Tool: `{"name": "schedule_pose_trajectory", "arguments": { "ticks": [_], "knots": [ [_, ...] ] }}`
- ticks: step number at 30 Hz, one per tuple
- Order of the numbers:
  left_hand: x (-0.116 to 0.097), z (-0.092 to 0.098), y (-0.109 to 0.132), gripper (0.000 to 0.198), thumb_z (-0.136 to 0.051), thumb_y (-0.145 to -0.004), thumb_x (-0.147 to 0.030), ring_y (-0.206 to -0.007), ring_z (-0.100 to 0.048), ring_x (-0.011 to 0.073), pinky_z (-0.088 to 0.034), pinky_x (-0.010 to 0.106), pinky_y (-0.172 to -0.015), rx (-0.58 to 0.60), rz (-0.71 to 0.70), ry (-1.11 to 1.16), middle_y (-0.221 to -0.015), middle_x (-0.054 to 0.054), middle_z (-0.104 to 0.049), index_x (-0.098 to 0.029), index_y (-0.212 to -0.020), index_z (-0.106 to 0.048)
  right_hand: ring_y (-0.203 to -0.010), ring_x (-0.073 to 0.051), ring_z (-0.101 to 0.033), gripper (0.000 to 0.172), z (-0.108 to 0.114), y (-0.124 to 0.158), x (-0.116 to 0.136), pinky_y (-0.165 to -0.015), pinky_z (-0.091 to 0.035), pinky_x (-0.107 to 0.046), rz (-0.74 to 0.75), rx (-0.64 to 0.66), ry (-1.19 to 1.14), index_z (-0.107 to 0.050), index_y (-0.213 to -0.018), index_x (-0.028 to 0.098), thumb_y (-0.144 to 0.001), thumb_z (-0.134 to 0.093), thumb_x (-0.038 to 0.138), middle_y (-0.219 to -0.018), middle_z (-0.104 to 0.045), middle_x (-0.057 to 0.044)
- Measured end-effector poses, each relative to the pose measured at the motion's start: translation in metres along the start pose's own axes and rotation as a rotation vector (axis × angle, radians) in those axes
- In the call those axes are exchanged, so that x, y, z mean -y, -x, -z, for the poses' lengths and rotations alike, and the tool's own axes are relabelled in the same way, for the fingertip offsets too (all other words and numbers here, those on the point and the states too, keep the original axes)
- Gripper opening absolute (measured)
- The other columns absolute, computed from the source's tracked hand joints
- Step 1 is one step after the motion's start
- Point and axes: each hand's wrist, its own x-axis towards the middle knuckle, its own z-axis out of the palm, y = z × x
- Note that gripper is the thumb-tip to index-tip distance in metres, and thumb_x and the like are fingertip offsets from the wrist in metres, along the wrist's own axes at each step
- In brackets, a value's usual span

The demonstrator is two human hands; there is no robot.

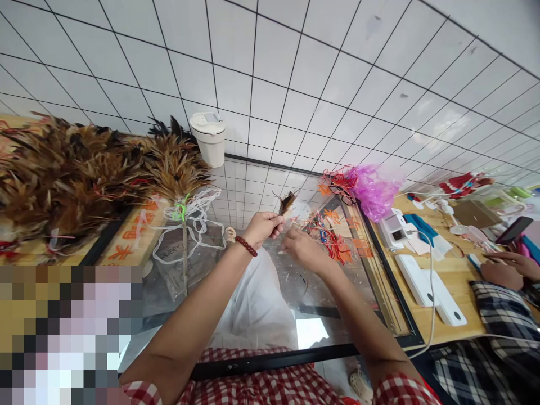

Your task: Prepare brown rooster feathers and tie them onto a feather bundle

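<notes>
My left hand [262,227] is closed in a pinch on a small tuft of brown feathers [287,203], held upright above the glass tabletop [253,292]. A dark red bead bracelet [246,246] circles that wrist. My right hand [302,247] sits just right of the left, fingers curled close to the base of the tuft; what it holds, if anything, is hidden. A tangle of red strings [333,239] lies on the glass just beyond my right hand.
A heap of brown feather dusters [76,174] fills the left, one tied with white ribbon [189,216]. A white cup [210,138] stands by the tiled wall. A pink plastic bag [373,188] and white boxes [426,284] lie right, where another person's hand [504,271] rests.
</notes>
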Motion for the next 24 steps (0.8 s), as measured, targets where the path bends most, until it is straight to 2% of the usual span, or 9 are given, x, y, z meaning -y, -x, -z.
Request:
{"name": "schedule_pose_trajectory", "arguments": {
  "ticks": [2, 5, 10, 16, 19, 21, 23, 24],
  "knots": [
    [0.002, 0.0, -0.001, 0.017, -0.068, -0.077, -0.015, -0.038, -0.049, 0.0069, -0.037, 0.017, -0.038, 0.005, 0.024, 0.011, -0.051, 0.004, -0.059, -0.009, -0.061, -0.064, -0.088, -0.019, -0.054, 0.014, 0.001, 0.0, -0.001, -0.079, -0.04, -0.029, -0.058, -0.037, -0.043, -0.064, -0.092, 0.015, -0.088, -0.051, 0.012, -0.093, -0.062, -0.009],
    [0.005, -0.001, -0.003, 0.016, -0.069, -0.077, -0.017, -0.047, -0.06, 0.0121, -0.045, 0.02, -0.044, 0.009, 0.078, 0.032, -0.062, 0.01, -0.067, -0.009, -0.065, -0.065, -0.081, -0.017, -0.056, 0.018, 0.018, 0.003, -0.004, -0.074, -0.041, -0.027, -0.186, -0.127, -0.099, -0.062, -0.098, 0.015, -0.092, -0.046, 0.016, -0.09, -0.064, -0.008],
    [0.009, -0.003, -0.001, 0.02, -0.076, -0.074, -0.025, -0.05, -0.065, 0.0155, -0.049, 0.021, -0.046, 0.094, 0.125, 0.067, -0.061, 0.012, -0.068, -0.008, -0.067, -0.066, -0.088, -0.017, -0.06, 0.025, 0.041, 0.001, -0.01, -0.08, -0.043, -0.027, -0.088, -0.268, -0.159, -0.067, -0.097, 0.018, -0.092, -0.042, 0.014, -0.096, -0.066, -0.008],
    [0.009, -0.005, 0.003, 0.023, -0.078, -0.072, -0.028, -0.057, -0.067, 0.0165, -0.051, 0.022, -0.049, 0.189, 0.19, 0.092, -0.069, 0.015, -0.07, -0.007, -0.072, -0.069, -0.082, -0.015, -0.066, 0.017, 0.036, -0.007, -0.007, -0.076, -0.047, -0.025, -0.141, -0.374, -0.388, -0.059, -0.102, 0.018, -0.087, -0.052, 0.016, -0.09, -0.07, -0.004],
    [0.01, 0.0, 0.001, 0.025, -0.08, -0.07, -0.029, -0.049, -0.061, 0.013, -0.048, 0.02, -0.045, 0.267, 0.209, 0.103, -0.061, 0.011, -0.067, -0.008, -0.068, -0.068, -0.083, -0.016, -0.066, 0.016, 0.036, -0.006, -0.006, -0.079, -0.048, -0.027, -0.128, -0.399, -0.378, -0.06, -0.102, 0.019, -0.087, -0.053, 0.019, -0.09, -0.07, -0.004],
    [0.009, 0.004, 0.0, 0.025, -0.081, -0.068, -0.028, -0.04, -0.051, 0.0082, -0.039, 0.017, -0.038, 0.347, 0.22, 0.106, -0.052, 0.005, -0.059, -0.008, -0.065, -0.067, -0.084, -0.016, -0.066, 0.02, 0.037, -0.005, -0.011, -0.08, -0.048, -0.028, -0.135, -0.406, -0.361, -0.06, -0.106, 0.02, -0.087, -0.054, 0.022, -0.09, -0.071, -0.004],
    [0.006, 0.008, -0.001, 0.024, -0.081, -0.068, -0.026, -0.037, -0.043, 0.0047, -0.031, 0.015, -0.035, 0.392, 0.214, 0.155, -0.048, 0.0, -0.051, -0.008, -0.065, -0.066, -0.083, -0.016, -0.065, 0.026, 0.038, -0.003, -0.023, -0.08, -0.048, -0.028, -0.208, -0.471, -0.353, -0.06, -0.111, 0.019, -0.086, -0.055, 0.023, -0.09, -0.071, -0.004],
    [0.004, 0.009, -0.002, 0.023, -0.08, -0.069, -0.026, -0.037, -0.041, 0.0039, -0.03, 0.014, -0.035, 0.378, 0.206, 0.2, -0.048, -0.001, -0.049, -0.008, -0.065, -0.065, -0.081, -0.016, -0.065, 0.028, 0.037, -0.002, -0.03, -0.079, -0.047, -0.028, -0.267, -0.505, -0.336, -0.06, -0.113, 0.018, -0.086, -0.055, 0.022, -0.088, -0.071, -0.004]
  ]
}}
